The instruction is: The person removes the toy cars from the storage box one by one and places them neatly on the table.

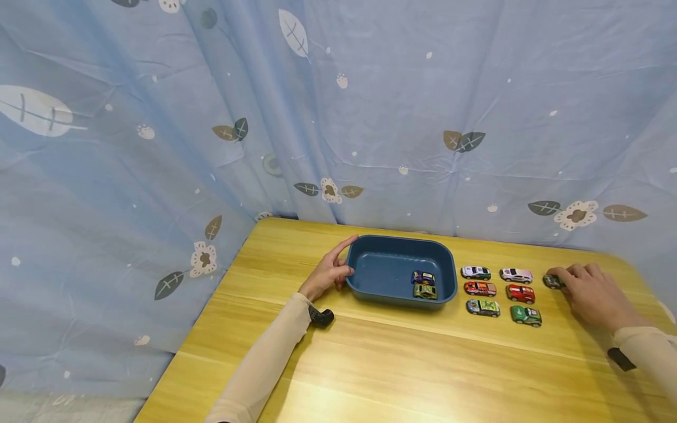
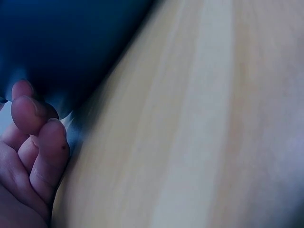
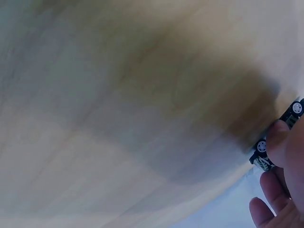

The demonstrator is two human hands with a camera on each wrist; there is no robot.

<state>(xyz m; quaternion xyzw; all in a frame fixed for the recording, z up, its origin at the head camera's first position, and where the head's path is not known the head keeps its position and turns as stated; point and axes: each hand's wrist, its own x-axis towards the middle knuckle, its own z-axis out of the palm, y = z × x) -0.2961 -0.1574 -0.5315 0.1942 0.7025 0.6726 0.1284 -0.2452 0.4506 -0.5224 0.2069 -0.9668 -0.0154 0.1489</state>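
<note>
At the left end of a dark blue plastic tub [image 1: 391, 299], my left hand [image 1: 330, 270] grips the wall, with the forefinger along the rim and the thumb lower down. The left wrist view has the other fingers [image 2: 50, 147] curled against the tub's outside. Two toy cars lie inside, a purple one [image 1: 423, 277] and a green patterned one [image 1: 425, 291]. Far to the right, my right hand [image 1: 600, 298] pinches a dark toy car [image 1: 553, 282] between thumb and fingers. Its white-hubbed wheels show in the right wrist view, partly covered by the thumb [image 3: 277, 137].
Between tub and right hand, several toy cars stand in two columns, among them a red one [image 1: 520, 293], a green one [image 1: 526, 315] and a white-and-pink one [image 1: 516, 275]. The wooden table [image 1: 402, 364] meets a blue patterned curtain [image 1: 391, 117] at its back and left.
</note>
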